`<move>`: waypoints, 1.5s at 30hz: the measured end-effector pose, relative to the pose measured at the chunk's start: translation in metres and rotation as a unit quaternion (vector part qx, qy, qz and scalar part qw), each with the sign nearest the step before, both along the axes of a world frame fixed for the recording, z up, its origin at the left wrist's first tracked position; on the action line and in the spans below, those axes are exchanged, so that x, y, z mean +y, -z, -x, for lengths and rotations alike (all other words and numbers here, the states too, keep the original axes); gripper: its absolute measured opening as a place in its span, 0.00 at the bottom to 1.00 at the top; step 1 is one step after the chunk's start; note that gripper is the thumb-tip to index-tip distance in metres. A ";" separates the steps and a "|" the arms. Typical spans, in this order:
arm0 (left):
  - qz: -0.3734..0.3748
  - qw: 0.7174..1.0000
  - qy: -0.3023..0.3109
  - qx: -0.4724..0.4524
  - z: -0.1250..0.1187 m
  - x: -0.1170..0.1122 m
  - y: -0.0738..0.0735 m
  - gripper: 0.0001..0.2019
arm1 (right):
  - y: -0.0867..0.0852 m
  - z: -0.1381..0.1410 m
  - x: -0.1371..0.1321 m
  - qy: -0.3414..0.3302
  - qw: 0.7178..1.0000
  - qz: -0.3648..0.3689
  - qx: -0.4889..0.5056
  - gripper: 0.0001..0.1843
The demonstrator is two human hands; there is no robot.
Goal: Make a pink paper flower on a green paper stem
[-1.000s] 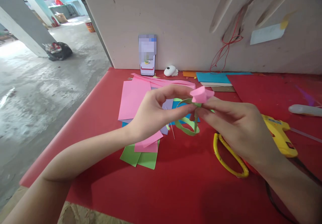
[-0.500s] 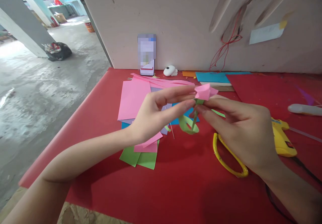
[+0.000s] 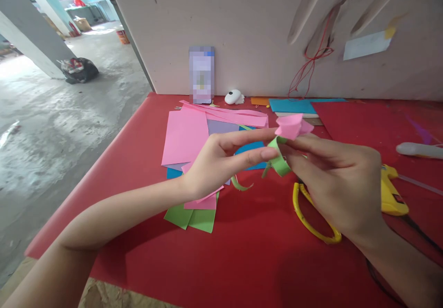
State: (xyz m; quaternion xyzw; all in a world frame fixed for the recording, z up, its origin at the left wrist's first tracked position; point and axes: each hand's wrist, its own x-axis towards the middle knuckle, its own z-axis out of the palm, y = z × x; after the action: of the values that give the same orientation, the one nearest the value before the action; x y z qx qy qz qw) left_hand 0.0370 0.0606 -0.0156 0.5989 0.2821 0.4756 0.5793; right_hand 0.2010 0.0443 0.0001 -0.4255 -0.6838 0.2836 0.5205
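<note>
A pink folded-paper flower (image 3: pixel 290 127) is held up over the table, its base between the fingertips of my right hand (image 3: pixel 341 176). Just below the bloom curls a green paper strip (image 3: pixel 279 164), wound near the top of the stem. My left hand (image 3: pixel 221 160) pinches this strip between thumb and fingers. Most of the stem is hidden behind the strip and fingers. Under my right hand lie scissors with yellow handles (image 3: pixel 313 226), their blades out of sight.
A yellow glue gun (image 3: pixel 392 195) lies at the right with its cord. Left of centre are pink sheets (image 3: pixel 185 137) and green pieces (image 3: pixel 204 220). Against the wall leans a phone (image 3: pixel 201 75), beside a small white object (image 3: pixel 234 97). Blue paper (image 3: pixel 294 106) lies at the back.
The flower and both hands have shifted slightly right. The green strip, hanging lower beside the stem before, now loops close under the bloom.
</note>
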 end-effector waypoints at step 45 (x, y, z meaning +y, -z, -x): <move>-0.002 0.990 0.137 -0.043 0.007 0.013 -0.004 0.05 | 0.005 -0.006 0.010 -0.169 0.984 0.049 0.028 0.20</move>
State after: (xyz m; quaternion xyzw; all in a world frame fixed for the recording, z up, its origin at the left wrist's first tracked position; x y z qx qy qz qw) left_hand 0.0301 0.0736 -0.0119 0.6120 0.1713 0.4177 0.6493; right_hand 0.2068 0.0544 -0.0052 -0.3209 -0.7164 0.4119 0.4628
